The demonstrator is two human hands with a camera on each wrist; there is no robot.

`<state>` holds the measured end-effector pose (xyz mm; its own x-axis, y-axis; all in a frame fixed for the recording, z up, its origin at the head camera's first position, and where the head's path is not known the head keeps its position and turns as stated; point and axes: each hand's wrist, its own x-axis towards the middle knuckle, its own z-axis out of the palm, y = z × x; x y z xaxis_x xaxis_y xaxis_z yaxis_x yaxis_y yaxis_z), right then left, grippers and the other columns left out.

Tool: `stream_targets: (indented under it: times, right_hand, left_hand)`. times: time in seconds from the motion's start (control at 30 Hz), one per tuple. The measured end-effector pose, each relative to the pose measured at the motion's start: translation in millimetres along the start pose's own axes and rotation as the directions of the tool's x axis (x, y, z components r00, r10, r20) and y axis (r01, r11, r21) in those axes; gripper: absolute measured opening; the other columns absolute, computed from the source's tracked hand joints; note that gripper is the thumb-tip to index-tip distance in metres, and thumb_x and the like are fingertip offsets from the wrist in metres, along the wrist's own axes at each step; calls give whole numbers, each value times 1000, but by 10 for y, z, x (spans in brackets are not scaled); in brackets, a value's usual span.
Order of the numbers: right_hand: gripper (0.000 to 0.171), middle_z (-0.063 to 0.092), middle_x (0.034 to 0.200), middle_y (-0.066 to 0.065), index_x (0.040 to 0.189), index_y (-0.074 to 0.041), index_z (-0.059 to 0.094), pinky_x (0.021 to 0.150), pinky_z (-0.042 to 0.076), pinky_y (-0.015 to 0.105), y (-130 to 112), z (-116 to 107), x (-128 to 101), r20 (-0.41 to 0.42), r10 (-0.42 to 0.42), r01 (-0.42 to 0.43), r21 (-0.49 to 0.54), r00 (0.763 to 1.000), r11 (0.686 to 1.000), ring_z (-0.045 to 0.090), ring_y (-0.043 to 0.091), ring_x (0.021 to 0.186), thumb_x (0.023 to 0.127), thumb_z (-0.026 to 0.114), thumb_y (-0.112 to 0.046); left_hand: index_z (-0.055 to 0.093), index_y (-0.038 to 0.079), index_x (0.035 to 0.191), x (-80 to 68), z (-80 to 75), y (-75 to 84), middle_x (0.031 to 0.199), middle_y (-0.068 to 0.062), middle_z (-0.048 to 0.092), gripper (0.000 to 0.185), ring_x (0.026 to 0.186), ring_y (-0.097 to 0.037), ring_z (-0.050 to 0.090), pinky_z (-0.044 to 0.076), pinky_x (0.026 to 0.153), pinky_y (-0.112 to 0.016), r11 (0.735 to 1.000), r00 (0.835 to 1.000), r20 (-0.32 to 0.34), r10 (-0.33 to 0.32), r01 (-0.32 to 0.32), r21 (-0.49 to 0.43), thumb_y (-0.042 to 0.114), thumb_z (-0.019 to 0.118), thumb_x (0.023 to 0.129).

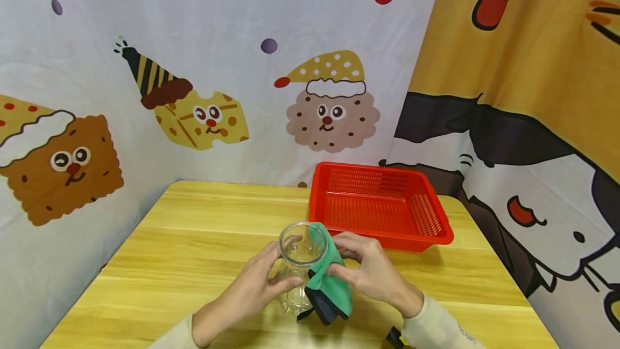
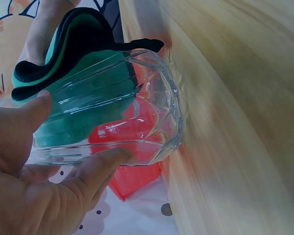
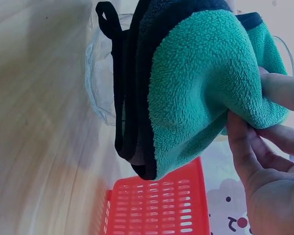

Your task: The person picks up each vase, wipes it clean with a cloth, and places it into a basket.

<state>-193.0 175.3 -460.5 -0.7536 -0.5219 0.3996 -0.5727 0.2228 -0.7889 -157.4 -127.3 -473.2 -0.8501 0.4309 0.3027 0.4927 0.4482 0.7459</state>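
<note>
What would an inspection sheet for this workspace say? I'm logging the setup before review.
Surface: wooden table, pale yellow, planks visible.
Job's things: clear glass jar held above the table; green cloth with dark edging draped over its rim and down its side.
Clutter: red basket at the back right of the table, nothing seen inside.
Hands: left hand grips the jar from the side; right hand pinches the cloth against the jar.
Cables: nothing seen.
Surroundings: cartoon biscuit curtain behind and to the left; yellow, black and white cartoon curtain on the right.
</note>
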Motion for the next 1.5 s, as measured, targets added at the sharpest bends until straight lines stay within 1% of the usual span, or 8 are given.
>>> stream_targets:
  times: [0.27,0.43,0.6,0.77,0.9,1.1,1.33,1.5]
  right_hand:
    - [41,80,137,6,144,-15,81,97,76,33,-5,29,-1,18,-46,47,-61,999,997,85,19,113,104,90,-10]
    - [38,80,137,2,142,-17,82,97,76,35,-19,28,0,27,-54,57,-108,998,993,85,18,113,105,89,-12]
    - [34,80,137,0,140,-16,83,95,76,34,-31,35,-1,30,-78,82,-143,996,986,84,13,112,106,88,-12]
    - [33,81,136,1,138,-13,83,93,76,32,-40,37,4,35,-104,108,-187,994,976,84,12,112,105,89,-14]
    - [35,81,136,1,137,-13,83,92,76,30,-61,38,13,39,-112,118,-236,993,965,84,11,111,103,91,-15]
    - [37,81,137,1,137,-12,83,91,75,27,-69,29,16,58,-101,114,-286,993,951,84,9,108,101,92,-13]
    - [36,81,136,3,135,-7,83,90,76,29,-60,25,14,71,-108,125,-300,992,946,85,10,107,101,92,-12]
    - [35,81,138,4,136,-6,83,90,75,29,-51,21,12,81,-104,124,-292,991,948,85,10,107,102,92,-13]
  left_hand:
    - [51,26,175,-10,8,4,163,-21,67,75,149,-49,67,70,90,-21,1000,1000,-5,0,0,-2,39,85,108]
    - [52,25,175,-19,-8,25,163,-20,68,74,149,-48,68,74,95,-33,1000,1000,-8,8,-7,15,41,83,109]
    - [51,26,175,-23,-10,25,163,-20,68,74,147,-48,68,73,93,-30,1000,1000,-7,7,-7,7,41,83,109]
    - [51,26,175,-28,-8,19,162,-20,68,75,147,-47,69,75,99,-44,999,1000,-10,16,-16,31,41,83,109]
    - [51,25,175,-20,-6,21,161,-20,69,74,145,-45,71,75,94,-37,1000,1000,-13,17,-16,23,40,84,109]
    - [53,24,174,-9,-3,20,161,-18,70,74,146,-42,71,75,99,-45,999,999,-23,29,-28,45,41,83,109]
    - [52,24,174,-16,1,17,160,-21,69,74,142,-46,72,73,89,-28,1000,1000,-12,22,-22,14,41,84,109]
    - [52,24,174,-11,4,21,162,-21,68,74,139,-45,72,70,85,-23,1000,1000,-7,16,-17,-2,41,83,109]
